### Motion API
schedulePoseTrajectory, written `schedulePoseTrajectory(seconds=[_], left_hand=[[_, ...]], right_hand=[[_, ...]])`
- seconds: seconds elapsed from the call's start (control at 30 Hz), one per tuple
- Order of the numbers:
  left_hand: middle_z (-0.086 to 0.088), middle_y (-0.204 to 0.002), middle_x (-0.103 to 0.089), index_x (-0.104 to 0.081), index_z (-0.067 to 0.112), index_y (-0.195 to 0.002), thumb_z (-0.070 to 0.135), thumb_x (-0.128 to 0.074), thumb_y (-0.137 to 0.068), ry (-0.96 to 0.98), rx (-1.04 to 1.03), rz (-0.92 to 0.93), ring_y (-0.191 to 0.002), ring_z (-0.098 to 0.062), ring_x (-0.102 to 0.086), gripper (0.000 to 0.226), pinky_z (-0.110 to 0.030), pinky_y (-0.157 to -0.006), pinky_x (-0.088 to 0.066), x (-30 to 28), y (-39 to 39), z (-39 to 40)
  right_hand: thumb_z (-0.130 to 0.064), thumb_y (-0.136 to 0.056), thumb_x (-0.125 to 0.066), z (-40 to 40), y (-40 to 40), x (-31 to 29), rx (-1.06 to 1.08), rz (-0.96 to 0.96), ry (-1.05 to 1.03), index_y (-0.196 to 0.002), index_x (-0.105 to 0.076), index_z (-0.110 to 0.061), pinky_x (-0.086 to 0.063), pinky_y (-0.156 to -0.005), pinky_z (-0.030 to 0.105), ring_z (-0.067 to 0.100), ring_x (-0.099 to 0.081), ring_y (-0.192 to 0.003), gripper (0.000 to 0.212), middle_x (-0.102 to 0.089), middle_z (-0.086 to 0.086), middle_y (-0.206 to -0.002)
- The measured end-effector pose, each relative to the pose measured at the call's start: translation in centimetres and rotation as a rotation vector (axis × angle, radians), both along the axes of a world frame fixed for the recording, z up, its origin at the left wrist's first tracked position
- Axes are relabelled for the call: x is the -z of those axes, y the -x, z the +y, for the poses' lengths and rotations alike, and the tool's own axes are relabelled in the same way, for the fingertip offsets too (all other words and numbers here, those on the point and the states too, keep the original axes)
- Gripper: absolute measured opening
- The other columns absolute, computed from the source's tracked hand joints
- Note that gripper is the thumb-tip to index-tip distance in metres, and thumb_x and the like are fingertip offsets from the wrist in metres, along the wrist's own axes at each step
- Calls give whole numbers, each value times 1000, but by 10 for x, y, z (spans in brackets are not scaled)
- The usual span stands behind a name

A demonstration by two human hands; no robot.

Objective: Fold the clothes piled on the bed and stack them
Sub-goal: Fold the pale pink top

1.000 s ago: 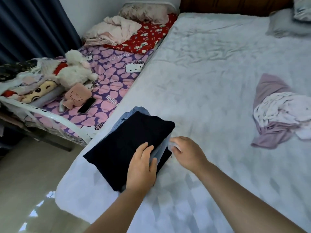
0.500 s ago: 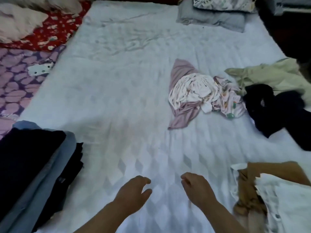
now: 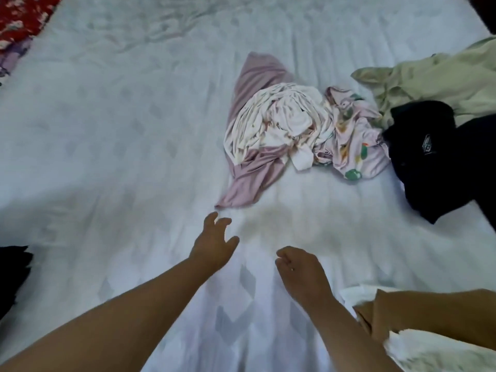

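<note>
Both arms are stretched out over the bed (image 3: 112, 146), which has a pale quilted cover with a faint diamond pattern. The left hand (image 3: 213, 244) is up front with its fingers spread and loosely bent, holding nothing, just short of the near corner of a mauve garment (image 3: 252, 173). The right hand (image 3: 300, 269) sits a bit closer in and to the right, fingers relaxed and curled a little, also empty, and there looks to be a small ring on one finger. The unfolded pile is in the middle of the bed past the hands: the mauve piece lies at the bottom, with a crumpled white striped top (image 3: 279, 119) bunched on it, and a pale pink printed piece (image 3: 354, 140) with green and yellow blobs touching that on the right. Further right there's a black garment (image 3: 440, 162) with a small label showing, and a light green garment (image 3: 434, 76) behind it, running off the edge of the frame. Bottom right, next to the right forearm, a tan piece (image 3: 429, 320) lies with something white (image 3: 440, 353) on it. At the far left edge a bit of dark cloth (image 3: 12, 275) pokes in, and top left is a corner of red flowered fabric (image 3: 24, 14).
</note>
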State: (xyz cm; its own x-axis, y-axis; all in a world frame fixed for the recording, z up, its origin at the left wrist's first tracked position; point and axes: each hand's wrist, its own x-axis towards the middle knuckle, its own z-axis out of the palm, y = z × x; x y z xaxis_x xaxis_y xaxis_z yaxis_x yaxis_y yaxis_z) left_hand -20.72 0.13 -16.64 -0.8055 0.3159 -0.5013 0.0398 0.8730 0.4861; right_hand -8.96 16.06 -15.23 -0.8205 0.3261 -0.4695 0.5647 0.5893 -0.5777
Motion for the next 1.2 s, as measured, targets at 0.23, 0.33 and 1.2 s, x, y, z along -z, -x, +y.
schedulePoseTrajectory(seconds=[0.23,0.33,1.2], left_hand=[[-9,-153,-20,-17,14,-150,16,-61,-89,-173,-51,60,-138,-26,-30,75,-35,-107,-32,41,54,55],[-8,-140,-39,-16,18,-151,20,-64,-89,-271,-121,-18,-127,-25,-41,78,-26,-97,-34,46,69,68],[16,-123,-45,-57,24,-126,13,-50,-93,-338,39,6,-122,-4,-44,35,2,-90,-25,-95,-100,-139]], right_hand=[[-24,-95,-49,20,1,28,-14,-8,21,-121,-59,-19,-36,-94,21,13,-52,-115,28,-59,-4,-122],[-25,-95,-48,23,-3,35,-7,-21,20,-121,-58,-18,-35,-88,19,12,-51,-114,28,-58,-4,-120],[-18,-93,-48,-150,-34,-83,373,179,135,-60,-41,-27,-42,-62,28,20,-58,-65,35,-58,-2,-63]])
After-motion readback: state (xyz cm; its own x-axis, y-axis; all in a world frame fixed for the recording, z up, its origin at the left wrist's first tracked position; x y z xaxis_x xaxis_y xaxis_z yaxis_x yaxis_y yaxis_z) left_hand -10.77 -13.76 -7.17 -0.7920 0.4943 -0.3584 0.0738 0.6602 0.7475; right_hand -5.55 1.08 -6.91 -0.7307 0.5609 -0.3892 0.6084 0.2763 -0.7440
